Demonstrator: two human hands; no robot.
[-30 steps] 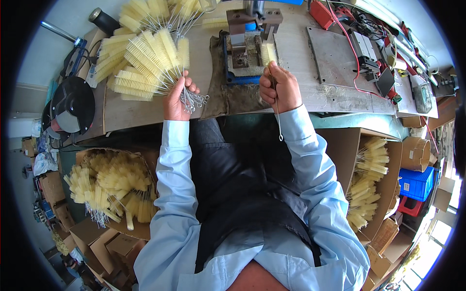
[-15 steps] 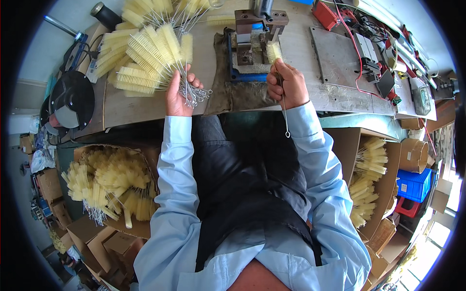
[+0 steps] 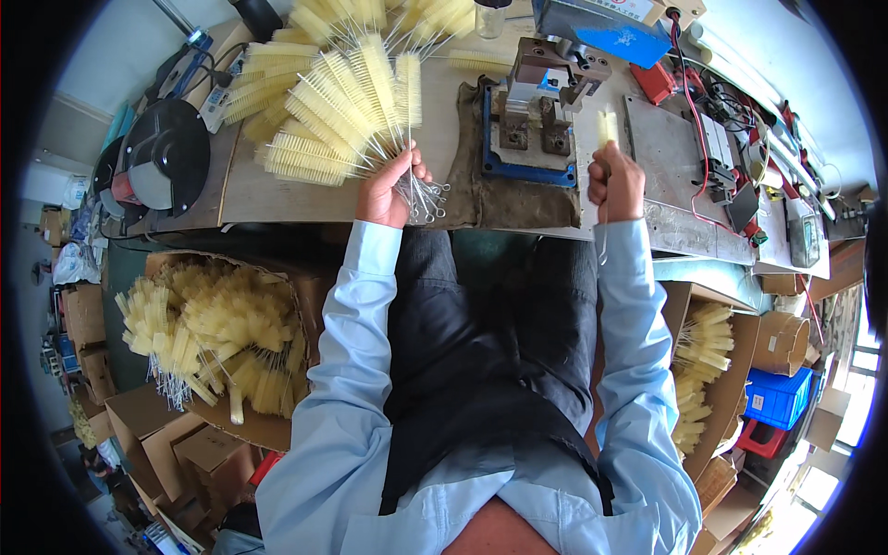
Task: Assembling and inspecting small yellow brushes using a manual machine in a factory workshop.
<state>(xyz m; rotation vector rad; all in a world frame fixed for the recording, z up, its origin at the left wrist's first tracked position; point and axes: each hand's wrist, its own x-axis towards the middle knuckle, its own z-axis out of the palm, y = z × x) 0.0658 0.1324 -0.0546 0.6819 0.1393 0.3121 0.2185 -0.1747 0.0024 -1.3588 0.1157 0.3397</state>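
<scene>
My left hand (image 3: 393,187) is closed around the wire handles of a fanned bunch of bottle brushes (image 3: 335,116). Their pale yellow bristle heads spread away over the bench, while the looped wire ends (image 3: 425,205) poke out near my wrist. In my right hand (image 3: 618,185) I grip a single bottle brush (image 3: 607,128) by its twisted wire. Its bristle head stands up above my fingers and the wire end hangs below the fist. Between the hands, apart from both, stands a metal press fixture (image 3: 529,139) on a blue-edged base.
More yellow brushes (image 3: 338,17) lie at the bench's far left, beside a black disc-shaped machine (image 3: 166,165). A flat metal plate (image 3: 661,139) and red cables are on the right. Boxes of brushes (image 3: 217,324) sit below the bench on both sides. A glass jar (image 3: 490,18) stands at the back.
My right hand has drawn the single brush away from the press fixture, off to its right. The whole view has shifted a little. My left hand keeps hold of the bunch.
</scene>
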